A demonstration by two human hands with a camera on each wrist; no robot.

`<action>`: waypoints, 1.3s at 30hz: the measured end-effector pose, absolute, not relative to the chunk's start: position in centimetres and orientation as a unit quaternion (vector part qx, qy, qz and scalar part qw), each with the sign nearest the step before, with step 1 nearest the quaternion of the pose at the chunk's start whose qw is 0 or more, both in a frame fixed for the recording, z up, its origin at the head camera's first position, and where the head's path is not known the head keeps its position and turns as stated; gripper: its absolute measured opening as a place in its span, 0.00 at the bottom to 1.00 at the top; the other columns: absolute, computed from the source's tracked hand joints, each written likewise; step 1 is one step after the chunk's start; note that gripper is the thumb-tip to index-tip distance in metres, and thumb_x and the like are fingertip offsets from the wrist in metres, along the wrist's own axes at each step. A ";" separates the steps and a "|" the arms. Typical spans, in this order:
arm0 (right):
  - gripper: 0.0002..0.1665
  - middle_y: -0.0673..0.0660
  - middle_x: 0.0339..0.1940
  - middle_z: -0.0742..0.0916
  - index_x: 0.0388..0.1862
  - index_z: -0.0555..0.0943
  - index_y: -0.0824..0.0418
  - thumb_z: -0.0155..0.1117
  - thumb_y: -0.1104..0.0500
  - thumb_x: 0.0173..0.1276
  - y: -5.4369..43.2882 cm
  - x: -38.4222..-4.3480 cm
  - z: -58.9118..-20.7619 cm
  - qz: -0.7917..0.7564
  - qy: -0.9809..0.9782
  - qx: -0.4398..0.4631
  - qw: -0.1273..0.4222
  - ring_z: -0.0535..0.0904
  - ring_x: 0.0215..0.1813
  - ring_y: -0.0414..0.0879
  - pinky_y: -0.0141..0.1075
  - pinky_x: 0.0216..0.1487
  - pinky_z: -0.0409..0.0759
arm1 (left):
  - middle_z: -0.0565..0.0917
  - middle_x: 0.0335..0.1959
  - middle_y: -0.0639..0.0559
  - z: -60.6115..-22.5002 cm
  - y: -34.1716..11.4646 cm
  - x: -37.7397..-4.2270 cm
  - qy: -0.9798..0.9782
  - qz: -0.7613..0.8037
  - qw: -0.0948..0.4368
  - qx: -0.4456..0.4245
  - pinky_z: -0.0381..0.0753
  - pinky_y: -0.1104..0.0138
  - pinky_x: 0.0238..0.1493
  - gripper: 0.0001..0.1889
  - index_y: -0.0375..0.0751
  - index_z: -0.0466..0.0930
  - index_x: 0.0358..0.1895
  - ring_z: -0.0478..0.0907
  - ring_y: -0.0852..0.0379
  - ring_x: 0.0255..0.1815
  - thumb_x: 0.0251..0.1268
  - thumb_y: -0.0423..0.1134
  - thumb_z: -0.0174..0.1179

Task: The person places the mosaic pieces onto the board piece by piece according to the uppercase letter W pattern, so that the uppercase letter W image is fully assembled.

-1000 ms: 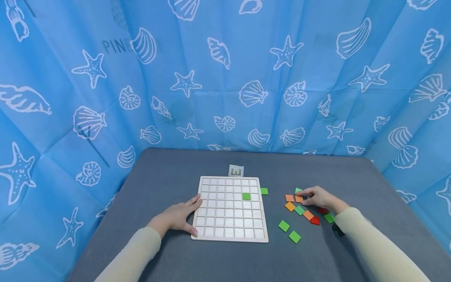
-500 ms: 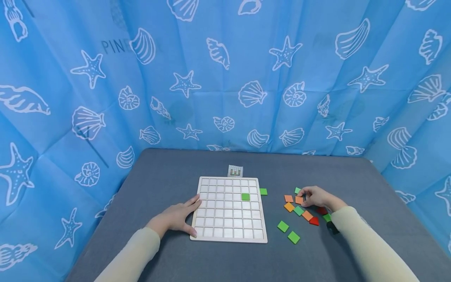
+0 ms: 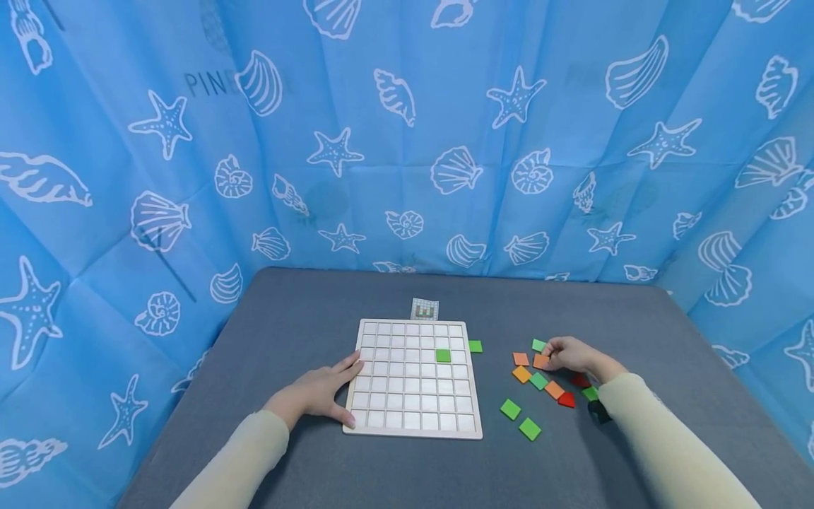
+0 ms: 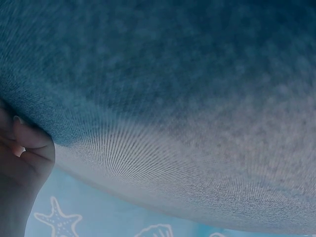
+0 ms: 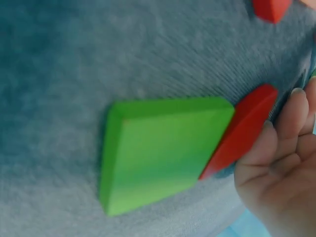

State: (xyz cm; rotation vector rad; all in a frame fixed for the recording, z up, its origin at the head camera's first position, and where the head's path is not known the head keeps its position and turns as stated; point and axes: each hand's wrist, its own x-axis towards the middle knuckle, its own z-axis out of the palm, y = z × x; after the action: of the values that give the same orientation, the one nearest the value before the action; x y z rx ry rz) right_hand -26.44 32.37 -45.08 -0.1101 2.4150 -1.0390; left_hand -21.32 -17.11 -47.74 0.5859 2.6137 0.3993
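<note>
A white square grid board [image 3: 407,435] lies on the table with one green tile [image 3: 443,355] in a cell. My left hand [image 3: 314,392] rests along its left edge, fingers and thumb spread. Off to the right, my right hand [image 3: 575,357] pinches an orange square tile [image 3: 541,362] by its right side, on or just above the table. A light green tile [image 3: 538,345] lies behind it and another orange tile [image 3: 520,359] beside it. The right wrist view shows a green tile [image 5: 168,153] against a red piece [image 5: 244,131] near the hand; that view hides the fingertips' hold.
Several loose tiles lie right of the board, including a yellow-orange tile [image 3: 521,375], a red piece [image 3: 567,400] and two green tiles nearer the front. A small pattern card [image 3: 425,309] touches the board's far edge. A shell-printed blue curtain [image 3: 407,141] surrounds the grey table [image 3: 305,304].
The right fingers have drawn back from the light green tile and curled in at the orange tile, which has turned slightly. The left hand and the board have stayed in place.
</note>
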 end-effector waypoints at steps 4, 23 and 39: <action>0.05 0.56 0.33 0.76 0.34 0.73 0.68 0.60 0.67 0.68 32.4 -26.1 -45.1 -0.385 0.891 -0.029 0.239 0.69 0.36 0.49 0.40 0.38 0.68 | 0.45 0.80 0.54 -47.7 -17.2 -21.3 0.941 0.146 0.215 0.217 0.65 0.46 0.63 0.59 0.48 0.51 0.78 0.58 0.39 0.72 0.43 0.67 0.70; 0.20 0.55 0.35 0.87 0.55 0.72 0.78 0.55 0.61 0.75 29.5 -24.1 -42.6 -0.510 0.832 0.009 0.217 0.84 0.39 0.48 0.42 0.45 0.82 | 0.45 0.80 0.57 -47.4 -17.1 -21.1 0.943 0.146 0.217 0.206 0.64 0.46 0.63 0.58 0.50 0.51 0.78 0.58 0.40 0.72 0.44 0.65 0.71; 0.25 0.55 0.34 0.87 0.61 0.70 0.75 0.60 0.60 0.73 24.9 -23.2 -41.8 -0.635 0.746 0.079 0.185 0.85 0.36 0.46 0.40 0.44 0.82 | 0.45 0.80 0.58 -47.5 -17.1 -21.1 0.943 0.144 0.215 0.210 0.65 0.45 0.63 0.57 0.51 0.51 0.78 0.58 0.39 0.72 0.44 0.65 0.71</action>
State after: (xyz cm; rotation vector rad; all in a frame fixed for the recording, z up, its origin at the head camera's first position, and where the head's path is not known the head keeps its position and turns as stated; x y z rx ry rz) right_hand -23.23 24.92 -41.78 0.2221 2.1019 -1.7882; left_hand -21.12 -17.10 -47.46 0.5817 2.6146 0.3980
